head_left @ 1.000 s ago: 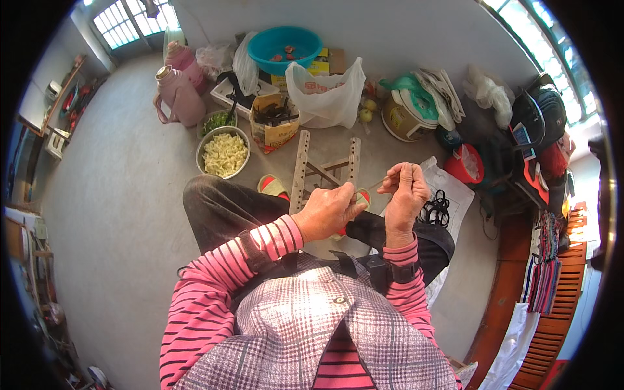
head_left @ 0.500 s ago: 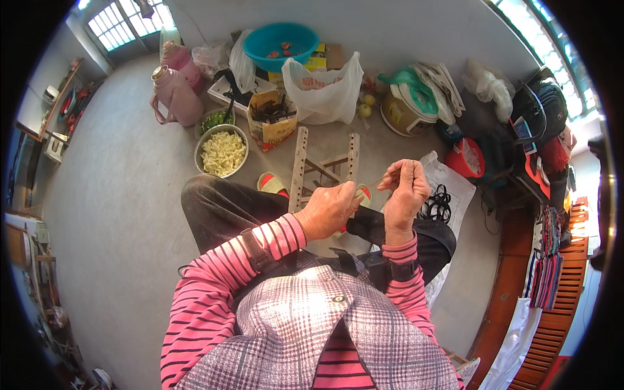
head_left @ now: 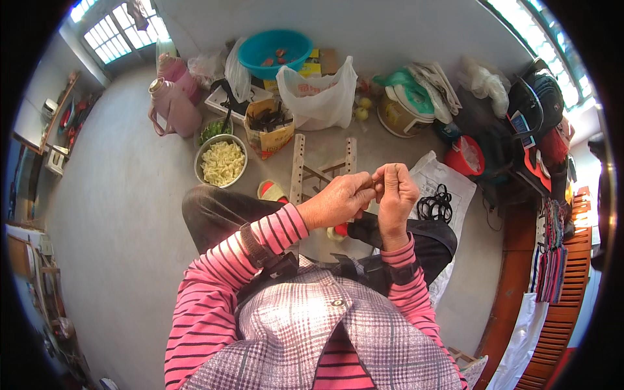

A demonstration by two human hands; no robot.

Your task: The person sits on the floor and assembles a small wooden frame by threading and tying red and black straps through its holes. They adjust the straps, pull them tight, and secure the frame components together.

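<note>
Above my lap: both hands meet, fingertips touching.
Left hand (head_left: pixel 338 203): I see its fingers pressed together, pinching a small dark piece (head_left: pixel 368 184); too small to tell what it is.
Right hand (head_left: pixel 394 192): fingers curled, pinching the same piece from the other side.
Below the hands: wooden stool (head_left: pixel 323 162) on the floor.
Left of it: metal bowl (head_left: pixel 221 162) of pale cut pieces.
Right: black bands (head_left: pixel 437 203) on a white sheet (head_left: pixel 455 190).
</note>
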